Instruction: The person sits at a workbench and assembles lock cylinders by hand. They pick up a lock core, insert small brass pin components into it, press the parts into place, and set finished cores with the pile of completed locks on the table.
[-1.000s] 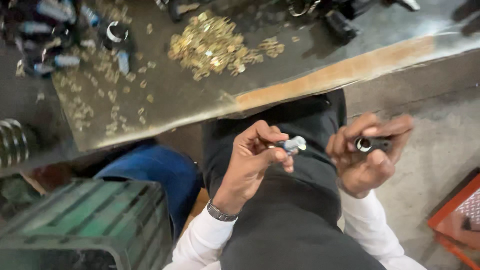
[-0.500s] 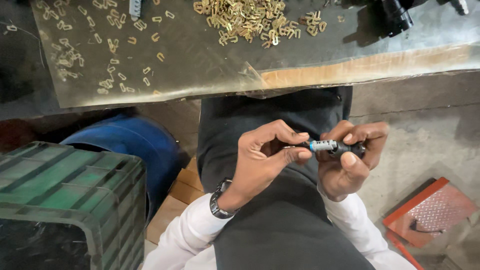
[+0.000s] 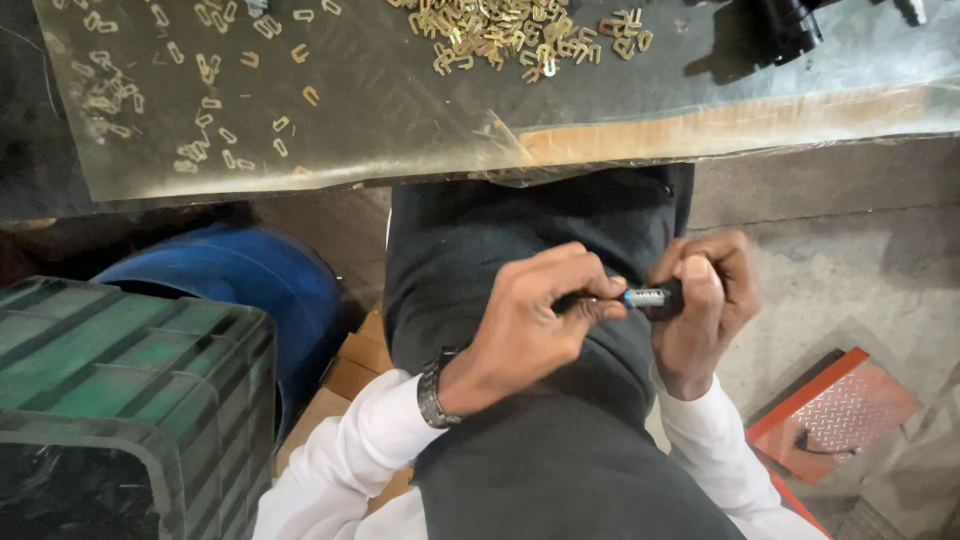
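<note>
well, the person sits with both hands together over the lap, below the edge of the worktop (image 3: 760, 125). the left hand (image 3: 530, 325) has its grip pinched on a small silver part (image 3: 647, 297), thumb and forefinger closed at its near end. the right hand (image 3: 705, 305) is clenched round a short black piece (image 3: 672, 298), and the silver part goes straight into that piece, so the two hands nearly touch. how deep the part sits inside i cannot tell. a dark watch (image 3: 432, 388) is on the left wrist, and both arms wear white sleeves (image 3: 345, 455) over a dark apron (image 3: 520, 225).

up on the worktop lies a clear plastic sheet (image 3: 400, 110), and on it a heap of small brass clips (image 3: 500, 35) near the middle, with looser clips (image 3: 205, 75) scattered to the left. a black object (image 3: 790, 25) stands at the top right, partly cut off.

beside the person's left knee there is a blue drum (image 3: 240, 290), and nearer the camera a green crate (image 3: 120, 390). cardboard (image 3: 355, 365) shows between the drum and the apron. on the concrete floor (image 3: 850, 280) to the right sits an orange pedal (image 3: 835, 415) with a ribbed metal plate.
</note>
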